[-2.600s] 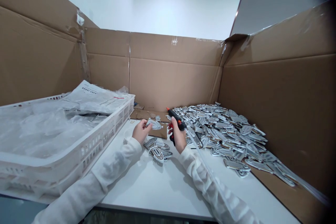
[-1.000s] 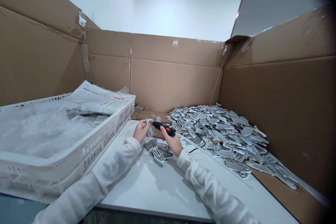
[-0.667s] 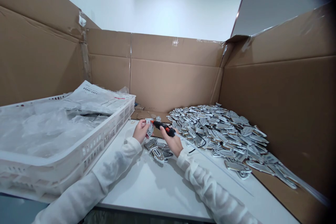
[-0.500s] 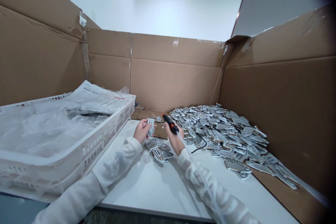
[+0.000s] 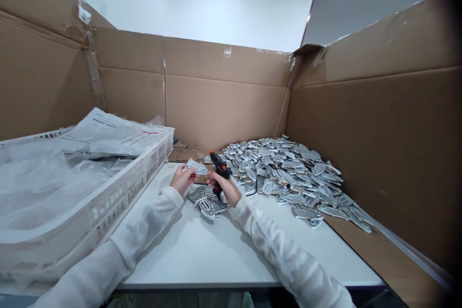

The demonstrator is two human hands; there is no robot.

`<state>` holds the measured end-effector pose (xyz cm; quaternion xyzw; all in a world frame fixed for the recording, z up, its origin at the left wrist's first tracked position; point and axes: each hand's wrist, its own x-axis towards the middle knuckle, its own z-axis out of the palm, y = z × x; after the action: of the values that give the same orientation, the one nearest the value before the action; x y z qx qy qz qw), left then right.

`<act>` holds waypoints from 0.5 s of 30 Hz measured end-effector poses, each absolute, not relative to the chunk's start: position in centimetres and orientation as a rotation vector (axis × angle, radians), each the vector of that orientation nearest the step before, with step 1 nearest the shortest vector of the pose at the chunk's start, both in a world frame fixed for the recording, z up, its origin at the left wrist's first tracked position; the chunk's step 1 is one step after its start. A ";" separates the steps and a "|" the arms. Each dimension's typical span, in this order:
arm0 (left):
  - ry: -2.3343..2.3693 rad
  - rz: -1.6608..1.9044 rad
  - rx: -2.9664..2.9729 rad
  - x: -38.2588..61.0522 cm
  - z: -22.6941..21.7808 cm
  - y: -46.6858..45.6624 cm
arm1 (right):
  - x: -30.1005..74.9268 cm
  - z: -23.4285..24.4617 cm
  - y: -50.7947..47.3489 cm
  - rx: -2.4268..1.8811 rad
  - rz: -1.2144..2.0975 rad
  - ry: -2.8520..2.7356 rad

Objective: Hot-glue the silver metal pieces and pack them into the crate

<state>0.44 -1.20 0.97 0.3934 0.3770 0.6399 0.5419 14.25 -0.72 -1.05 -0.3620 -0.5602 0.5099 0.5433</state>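
Between the thumb and fingers of my left hand (image 5: pixel 181 180) is a flat white-and-grey cut-out piece (image 5: pixel 196 167), held up off the table and lying nearly level. My right hand (image 5: pixel 227 188) is closed round the handle of a black glue gun (image 5: pixel 220 165) with an orange tip. Its nozzle points up and away to the left, just right of the cut-out piece and apart from it. Under both hands a small heap of similar cut-out pieces (image 5: pixel 206 208) rests on the white table (image 5: pixel 202 255); some show brown patterns.
A large pile of the same pieces (image 5: pixel 281 168) spreads over the right side. On the left stands a white plastic basket (image 5: pixel 140 173) holding clear plastic bags and a printed white bag (image 5: pixel 104 127). Cardboard walls (image 5: pixel 224 106) enclose the back and sides.
The cut-out piece has turned from upright to nearly level in my left hand. My right hand has brought the glue gun closer to it and tilted it. The whole view has shifted.
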 end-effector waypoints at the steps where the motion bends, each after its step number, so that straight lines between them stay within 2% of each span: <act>1: 0.878 1.506 0.945 0.5 1.0 -1.3 | 14.2 -1.1 -0.6 -0.832 1.218 -1.331; 10: 0.853 1.377 1.087 0.8 1.4 -1.9 | 14.5 -0.5 -0.2 -0.718 1.360 -1.173; 15: 0.951 1.268 1.175 0.7 1.9 -2.3 | 15.8 0.7 0.3 -0.721 1.265 -1.139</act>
<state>0.74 -2.34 1.91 0.4968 0.4020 0.5362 0.5515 15.75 0.35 0.71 -0.3114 -0.4916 0.5464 0.6023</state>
